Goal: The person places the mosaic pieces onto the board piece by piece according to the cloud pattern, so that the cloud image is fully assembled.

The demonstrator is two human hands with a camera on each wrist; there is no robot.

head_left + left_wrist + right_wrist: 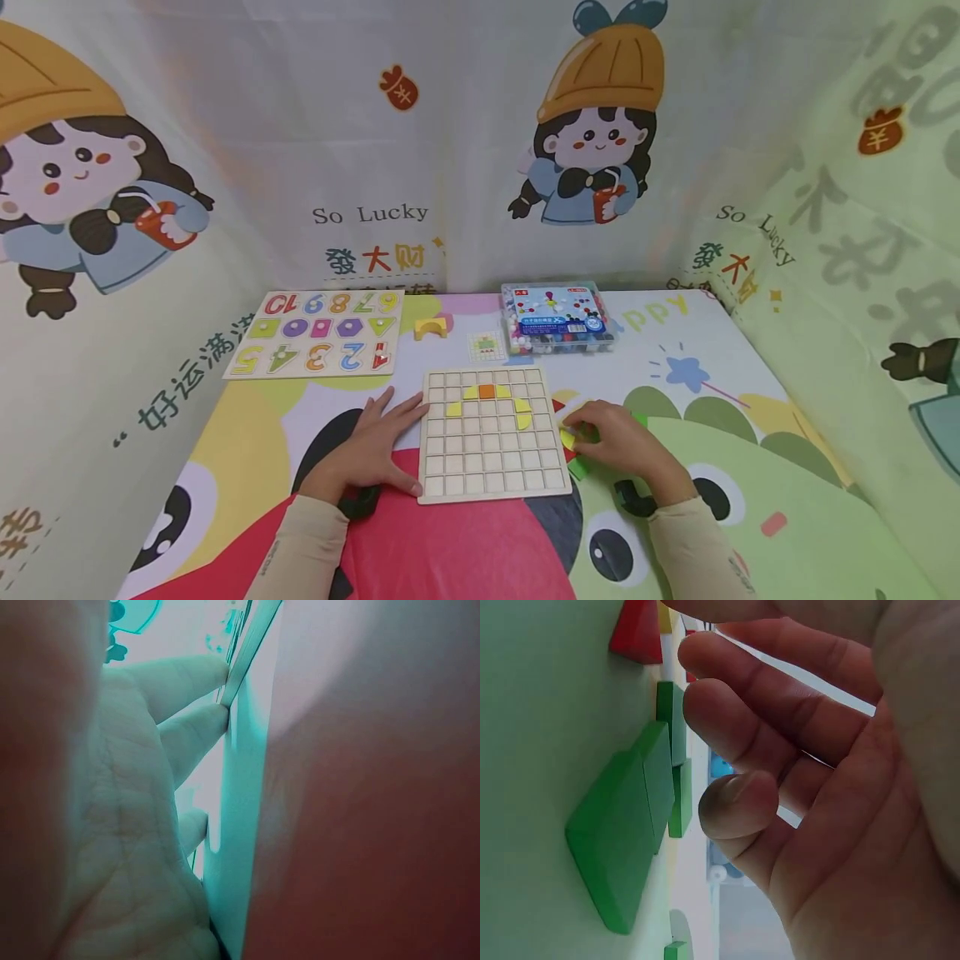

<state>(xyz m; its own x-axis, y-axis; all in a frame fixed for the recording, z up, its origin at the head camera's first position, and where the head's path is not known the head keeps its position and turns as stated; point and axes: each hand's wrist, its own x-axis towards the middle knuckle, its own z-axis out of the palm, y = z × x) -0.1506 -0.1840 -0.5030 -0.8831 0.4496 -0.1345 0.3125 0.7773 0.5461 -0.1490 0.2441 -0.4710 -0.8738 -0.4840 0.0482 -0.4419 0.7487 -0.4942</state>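
Note:
A square wooden grid board [480, 442] lies on the table, with several yellow pieces [522, 407] and one orange square [487, 392] in its upper cells. My left hand [371, 446] touches the board's left edge with spread fingers. In the left wrist view its fingertips [206, 724] meet the board's side. To the right of the board, my right hand [622, 442] pinches a small yellow piece [567, 438] between thumb and fingers. Its pinch is mostly hidden in the right wrist view, where green blocks [622, 825] and a red block [637, 634] lie beside the fingers.
At the back left lies a number and shape puzzle board [318, 333]. Behind the grid board are a yellow arch-shaped block [431, 327], a small pattern card [487, 346] and a clear plastic box [558, 318] of coloured parts. Loose green pieces [577, 468] lie near the right hand.

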